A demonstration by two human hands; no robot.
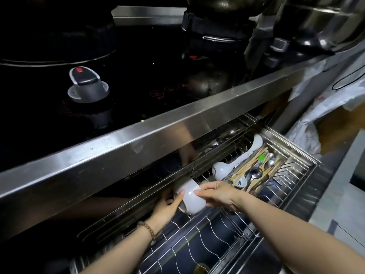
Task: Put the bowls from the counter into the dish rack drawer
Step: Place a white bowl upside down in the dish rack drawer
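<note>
A white bowl lies tilted on its side at the back of the pulled-out dish rack drawer, just under the counter's steel front edge. My left hand grips it from the left, thumb on its outer wall. From the right, my right hand holds it with the fingertips on its side. Both forearms reach up from the bottom of the view. The bowl's rim faces down and left, partly hidden by my left hand.
A cutlery tray with spoons and chopsticks sits at the drawer's right, a white ladle beside it. Above is a dark cooktop with a pot lid knob and pots. White plastic bags lie at right.
</note>
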